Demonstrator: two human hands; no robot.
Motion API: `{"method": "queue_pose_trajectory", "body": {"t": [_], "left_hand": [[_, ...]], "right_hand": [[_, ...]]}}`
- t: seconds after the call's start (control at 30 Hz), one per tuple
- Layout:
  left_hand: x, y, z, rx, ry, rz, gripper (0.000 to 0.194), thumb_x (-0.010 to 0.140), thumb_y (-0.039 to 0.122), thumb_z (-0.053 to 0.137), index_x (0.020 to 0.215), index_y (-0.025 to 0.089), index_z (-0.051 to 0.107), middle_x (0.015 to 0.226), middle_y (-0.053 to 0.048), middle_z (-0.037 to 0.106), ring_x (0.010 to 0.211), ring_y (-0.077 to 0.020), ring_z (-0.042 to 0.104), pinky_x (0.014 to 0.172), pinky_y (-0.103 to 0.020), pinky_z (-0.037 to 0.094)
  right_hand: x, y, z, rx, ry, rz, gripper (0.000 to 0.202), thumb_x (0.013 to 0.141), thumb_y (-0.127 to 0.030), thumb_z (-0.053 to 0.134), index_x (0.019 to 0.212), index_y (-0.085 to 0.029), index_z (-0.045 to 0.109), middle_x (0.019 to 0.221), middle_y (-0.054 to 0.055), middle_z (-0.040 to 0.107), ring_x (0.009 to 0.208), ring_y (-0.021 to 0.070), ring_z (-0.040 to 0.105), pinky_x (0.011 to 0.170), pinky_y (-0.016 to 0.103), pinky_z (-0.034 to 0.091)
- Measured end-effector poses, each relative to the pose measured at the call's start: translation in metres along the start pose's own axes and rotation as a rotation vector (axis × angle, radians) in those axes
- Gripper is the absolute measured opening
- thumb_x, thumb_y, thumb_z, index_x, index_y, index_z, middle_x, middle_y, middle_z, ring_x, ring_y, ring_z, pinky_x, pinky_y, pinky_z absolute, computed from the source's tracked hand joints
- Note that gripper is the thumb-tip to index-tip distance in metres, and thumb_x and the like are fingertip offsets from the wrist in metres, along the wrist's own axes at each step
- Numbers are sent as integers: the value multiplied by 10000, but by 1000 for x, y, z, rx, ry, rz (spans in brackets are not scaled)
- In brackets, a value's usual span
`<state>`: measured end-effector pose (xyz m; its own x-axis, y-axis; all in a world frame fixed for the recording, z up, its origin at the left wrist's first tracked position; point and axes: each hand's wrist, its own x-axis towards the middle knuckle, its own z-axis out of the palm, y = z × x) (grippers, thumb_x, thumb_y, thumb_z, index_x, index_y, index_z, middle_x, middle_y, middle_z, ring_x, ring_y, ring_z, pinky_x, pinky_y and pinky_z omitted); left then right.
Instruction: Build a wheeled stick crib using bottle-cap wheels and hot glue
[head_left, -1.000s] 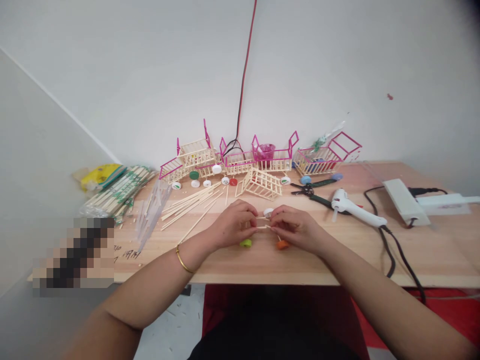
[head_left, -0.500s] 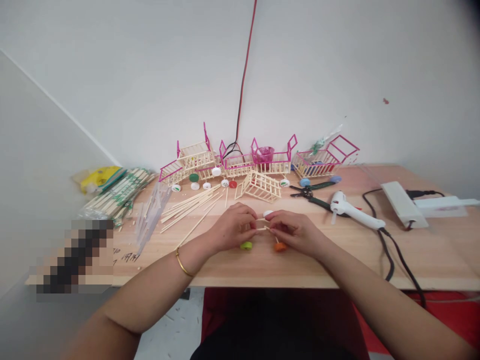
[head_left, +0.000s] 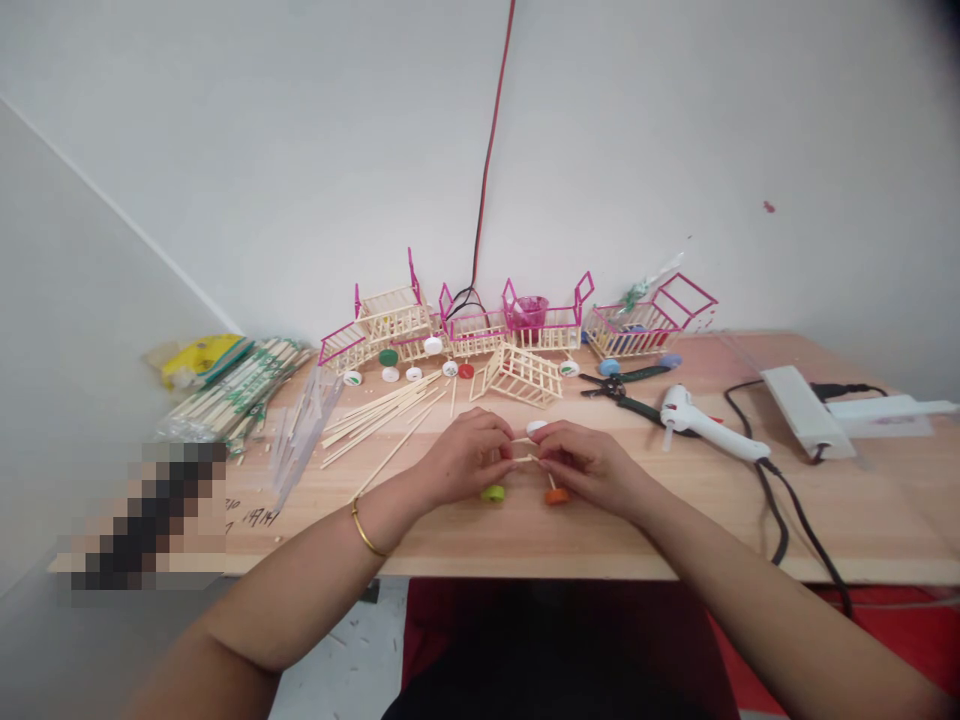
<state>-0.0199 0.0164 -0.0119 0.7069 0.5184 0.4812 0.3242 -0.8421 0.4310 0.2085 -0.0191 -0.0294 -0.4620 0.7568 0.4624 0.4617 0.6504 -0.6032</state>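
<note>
Between my two hands is a small wooden-stick frame [head_left: 526, 459], with bottle caps fixed to it as wheels. My left hand [head_left: 471, 457] pinches its left side, and my right hand [head_left: 589, 465] pinches the right side. A lime-green cap [head_left: 493, 493] shows below my left fingers, an orange cap [head_left: 556, 496] below my right ones. Behind my right fingertips a white cap [head_left: 535, 427] is partly visible. Fingers cover much of the frame. Just beyond my hands a bare stick basket [head_left: 519, 374] lies tilted on the table.
Several pink-trimmed stick carts [head_left: 474, 335] line the wall, one with a pink cup [head_left: 532, 311]. Loose sticks [head_left: 382, 415], plastic sleeves [head_left: 300, 435] and bagged sticks [head_left: 244, 385] lie left. Pliers [head_left: 619, 390], a white glue gun [head_left: 712, 425] and a power strip [head_left: 808, 410] with cables lie right.
Both hands keep their grip on the stick frame almost in place. The orange cap has shifted very slightly left and down.
</note>
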Motion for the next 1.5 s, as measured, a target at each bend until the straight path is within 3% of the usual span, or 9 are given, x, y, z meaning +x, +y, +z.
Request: {"method": "queue_pose_trajectory", "body": {"t": [0.23, 0.4, 0.77, 0.97, 1.13, 1.37, 1.5], "left_hand": [[1, 3, -2, -6, -20, -20, 109, 812, 262, 626, 757, 168, 628, 943, -70, 654, 887, -183, 572, 830, -328, 456], [1, 4, -2, 11, -32, -35, 106, 809, 263, 624, 757, 171, 633, 947, -71, 655, 879, -183, 578, 825, -328, 454], [1, 7, -1, 91, -36, -39, 118, 814, 263, 607, 741, 171, 619, 901, -65, 660, 851, -191, 579, 800, -341, 442], [0, 9, -1, 130, -50, -70, 125, 819, 272, 602, 748, 171, 614, 873, -65, 648, 857, -195, 575, 808, -344, 438], [1, 11, -2, 130, -63, -72, 110, 814, 254, 602, 744, 169, 607, 873, -65, 644, 852, -194, 572, 807, -343, 436], [0, 7, 0, 71, -44, -79, 162, 801, 317, 645, 765, 171, 583, 906, -66, 644, 896, -198, 575, 835, -347, 446], [1, 8, -3, -22, 57, -102, 163, 838, 312, 602, 765, 169, 573, 886, -70, 646, 864, -183, 584, 808, -332, 463]], "right_hand": [[0, 0, -1, 8, -7, 4, 59, 874, -220, 565, 879, -203, 622, 1038, 103, 654, 949, 200, 639, 741, 292, 514], [1, 0, -1, 37, -24, 31, 94, 880, -260, 564, 857, -193, 626, 1039, 101, 650, 809, 163, 637, 634, 254, 492], [0, 0, -1, 68, -38, 56, 147, 888, -321, 550, 861, -195, 620, 1046, 109, 652, 723, 150, 612, 597, 262, 479], [0, 0, -1, 69, -40, 69, 136, 888, -309, 550, 851, -197, 616, 1050, 108, 652, 818, 180, 639, 636, 273, 501], [1, 0, 0, 75, -44, 77, 133, 883, -308, 556, 860, -191, 616, 1056, 107, 646, 762, 160, 629, 595, 257, 484], [-1, -2, 1, 121, -29, 108, 139, 869, -315, 579, 913, -190, 619, 1087, 107, 620, 648, 113, 578, 536, 236, 471], [-2, -1, 1, 137, -29, 128, 140, 860, -303, 590, 954, -200, 604, 1094, 99, 614, 621, 101, 552, 524, 235, 463]]}}
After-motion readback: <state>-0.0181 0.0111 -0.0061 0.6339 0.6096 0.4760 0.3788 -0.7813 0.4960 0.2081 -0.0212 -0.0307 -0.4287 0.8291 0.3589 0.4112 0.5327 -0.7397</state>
